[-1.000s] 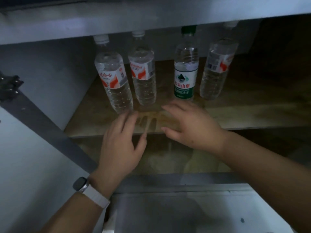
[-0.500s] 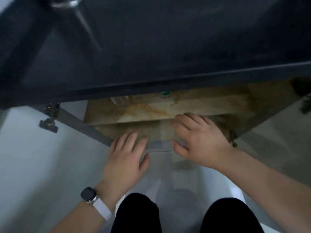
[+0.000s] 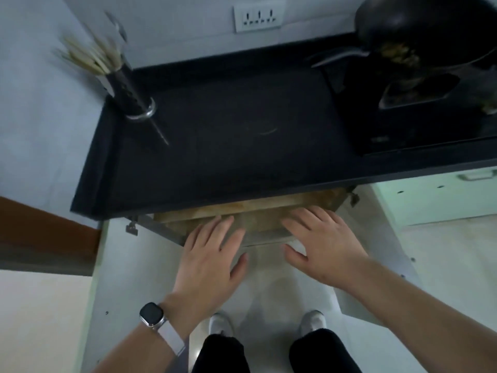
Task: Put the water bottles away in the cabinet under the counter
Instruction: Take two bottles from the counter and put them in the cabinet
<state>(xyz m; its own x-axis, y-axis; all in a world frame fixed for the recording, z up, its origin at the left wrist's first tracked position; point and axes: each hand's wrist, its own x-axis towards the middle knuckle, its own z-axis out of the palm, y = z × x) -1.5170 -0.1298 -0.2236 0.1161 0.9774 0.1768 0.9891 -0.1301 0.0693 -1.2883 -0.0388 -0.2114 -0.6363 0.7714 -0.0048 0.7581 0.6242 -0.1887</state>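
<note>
Left hand (image 3: pixel 207 254) and right hand (image 3: pixel 320 246) hang spread and empty before the open cabinet (image 3: pixel 269 211); best swing its doors (image 3: pixel 129 278) shut gently.

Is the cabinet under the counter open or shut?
Open: the left door stands swung out and the wooden shelf shows below the counter.

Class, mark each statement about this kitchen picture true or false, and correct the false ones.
1. The left hand and the right hand are both empty, fingers straight. True.
2. The watch is on the right wrist. False: it is on the left wrist.
3. A water bottle stands on the counter. False: no bottle shows there.
4. A chopstick holder stands on the counter's left side. True.
5. The cabinet below is shut. False: it stands open.
</note>
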